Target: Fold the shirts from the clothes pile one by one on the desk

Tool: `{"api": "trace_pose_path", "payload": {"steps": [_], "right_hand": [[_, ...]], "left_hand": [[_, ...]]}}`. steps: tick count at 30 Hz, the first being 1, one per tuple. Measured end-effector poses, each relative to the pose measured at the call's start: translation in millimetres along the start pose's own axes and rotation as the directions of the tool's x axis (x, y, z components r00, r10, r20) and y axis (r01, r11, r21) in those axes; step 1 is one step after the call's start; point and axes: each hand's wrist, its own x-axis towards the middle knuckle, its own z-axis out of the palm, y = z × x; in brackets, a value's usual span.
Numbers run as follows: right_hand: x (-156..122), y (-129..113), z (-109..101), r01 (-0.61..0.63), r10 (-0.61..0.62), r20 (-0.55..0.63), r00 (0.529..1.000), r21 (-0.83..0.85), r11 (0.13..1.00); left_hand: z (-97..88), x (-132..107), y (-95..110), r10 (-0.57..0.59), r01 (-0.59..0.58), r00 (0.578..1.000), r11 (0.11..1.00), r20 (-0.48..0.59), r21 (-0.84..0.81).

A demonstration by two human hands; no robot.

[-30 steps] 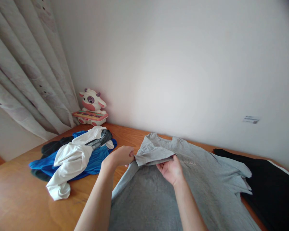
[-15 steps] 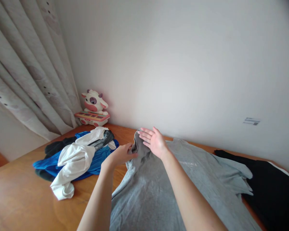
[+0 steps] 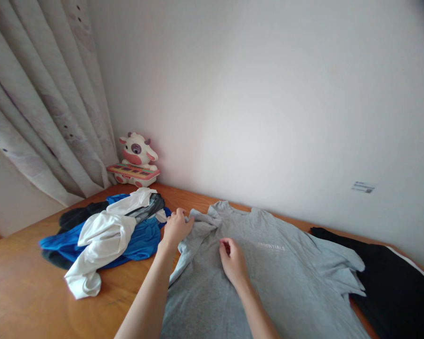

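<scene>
Looks like a room in someone's home, probably a bedroom or spare room. The giveaway is the wooden table (image 3: 28,292) pushed right up against a plain white wall (image 3: 268,103), with laundry all over it: a grey t-shirt (image 3: 268,278) spread flat in the middle, a heap of clothes (image 3: 102,233) in blue, white and dark fabric to its left, and a black garment (image 3: 392,278) to its right. Behind the heap, in the corner by the wall, sits a cow-shaped toy keyboard (image 3: 136,160), and patterned curtains (image 3: 38,108) hang down just left of the toy.
</scene>
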Motion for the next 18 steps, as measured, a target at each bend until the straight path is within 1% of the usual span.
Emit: {"api": "trace_pose_path", "payload": {"steps": [2,4,6,7,9,10,11,12,15,16,18], "right_hand": [[-6.2,6.2,0.8,0.040,-0.040,-0.005,0.999,-0.019,0.999],[-8.2,9.8,1.2,0.069,-0.069,0.004,0.998,-0.034,0.997],[-7.9,11.6,1.1,0.085,-0.085,0.016,0.996,-0.048,0.995],[-7.4,12.1,0.8,0.089,-0.088,0.022,0.996,-0.054,0.995],[-6.8,12.4,0.3,0.094,-0.092,0.035,0.995,-0.062,0.994],[-6.7,12.5,0.1,0.095,-0.092,0.040,0.995,-0.064,0.993],[-6.7,12.5,0.0,0.094,-0.091,0.044,0.995,-0.064,0.994],[-6.8,12.5,-0.1,0.093,-0.090,0.048,0.995,-0.064,0.994],[-7.2,12.0,-0.3,0.091,-0.087,0.060,0.994,-0.065,0.994],[-7.2,11.7,-0.3,0.090,-0.086,0.064,0.994,-0.069,0.994],[-7.1,11.0,-0.4,0.090,-0.085,0.067,0.994,-0.079,0.993]], "left_hand": [[4.0,1.4,17.5,0.091,-0.092,0.996,0.994,0.024,0.054],[6.8,5.3,34.5,0.206,-0.212,0.975,0.975,0.084,0.068],[8.4,11.8,47.7,0.323,-0.340,0.931,0.937,0.170,0.080],[8.8,16.1,52.1,0.362,-0.387,0.907,0.918,0.214,0.087],[7.7,26.6,56.2,0.386,-0.429,0.879,0.896,0.278,0.113],[5.9,32.6,56.2,0.380,-0.433,0.876,0.891,0.296,0.136],[3.0,39.0,54.9,0.363,-0.422,0.883,0.891,0.299,0.167],[-1.2,45.6,52.5,0.334,-0.397,0.898,0.895,0.285,0.204],[-20.0,65.2,40.6,0.204,-0.256,0.961,0.910,0.185,0.326],[-27.3,71.1,35.6,0.160,-0.205,0.975,0.911,0.152,0.358],[-40.9,80.7,24.6,0.087,-0.128,0.989,0.906,0.117,0.404]]}}
